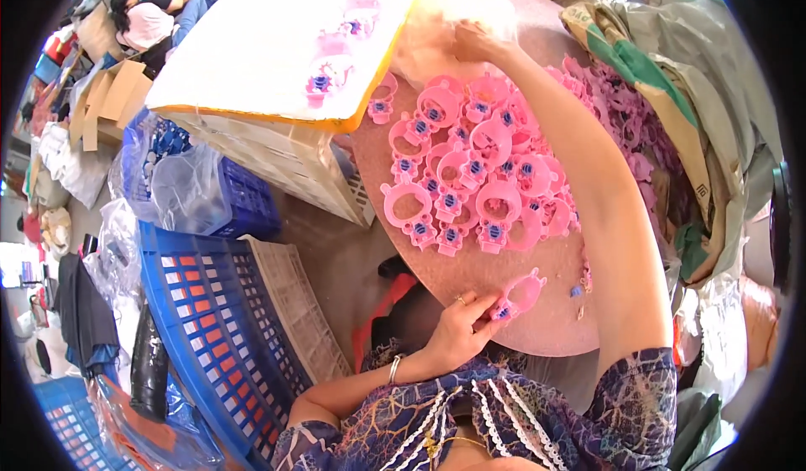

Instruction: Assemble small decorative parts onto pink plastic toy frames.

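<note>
My left hand (457, 328) pinches a pink plastic ring piece (525, 295) with small ears and a dark blue insert, just over the near edge of a round table (546, 332). Beyond it lies a heap of similar pink ring pieces (491, 148), many with blue inserts. My right arm stretches across the table to its far side. There my right hand (478, 41) is at a pale, see-through plastic bag (428, 39); glare and the bag hide its fingers.
A white board with a yellow edge (252, 68), bearing several pink pieces, rests on a pale crate (285, 156) at left. Blue baskets (201, 337) stand below. More pink parts (617, 106) and brown paper sacks (663, 102) crowd the right. A person (143, 18) sits far left.
</note>
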{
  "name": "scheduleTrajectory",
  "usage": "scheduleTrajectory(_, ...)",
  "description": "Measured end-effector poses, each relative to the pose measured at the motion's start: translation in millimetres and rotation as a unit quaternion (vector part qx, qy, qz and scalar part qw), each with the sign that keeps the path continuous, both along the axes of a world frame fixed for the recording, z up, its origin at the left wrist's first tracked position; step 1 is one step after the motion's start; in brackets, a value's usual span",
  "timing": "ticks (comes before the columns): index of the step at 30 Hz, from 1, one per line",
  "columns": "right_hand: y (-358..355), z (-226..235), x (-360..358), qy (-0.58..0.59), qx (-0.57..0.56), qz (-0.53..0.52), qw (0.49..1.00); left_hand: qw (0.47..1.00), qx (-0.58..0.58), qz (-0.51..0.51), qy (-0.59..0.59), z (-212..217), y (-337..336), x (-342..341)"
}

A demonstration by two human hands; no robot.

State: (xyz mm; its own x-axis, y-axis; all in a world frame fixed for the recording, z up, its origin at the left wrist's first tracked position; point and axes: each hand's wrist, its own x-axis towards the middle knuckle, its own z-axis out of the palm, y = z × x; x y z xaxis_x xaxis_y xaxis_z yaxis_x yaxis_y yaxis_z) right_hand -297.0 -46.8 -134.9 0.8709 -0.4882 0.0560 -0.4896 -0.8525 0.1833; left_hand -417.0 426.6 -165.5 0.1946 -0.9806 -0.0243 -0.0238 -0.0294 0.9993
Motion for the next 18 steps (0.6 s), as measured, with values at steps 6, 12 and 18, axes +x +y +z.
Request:
scheduleTrajectory(6, -18.6, -16.4, -15.2, 0.018, -0.052, -0.016, 0.998, 0.999, -0.012, -0.042, -0.008, -1.9, -4.5, 1.1)
scheduleTrajectory(12, -56.0, -31.2, -13.9, -0.284, 0.269, -0.112, 0.913, 0.999, -0.01, -0.029, -0.02, 0.2, -2.7, 3.5)
scheduleTrajectory(18, -163.1, -55.4, -80.5, -0.36, 0.524, -0.231, 0.737, 0.998, -0.056, -0.017, -0.022, 0.4, 0.5, -3.7)
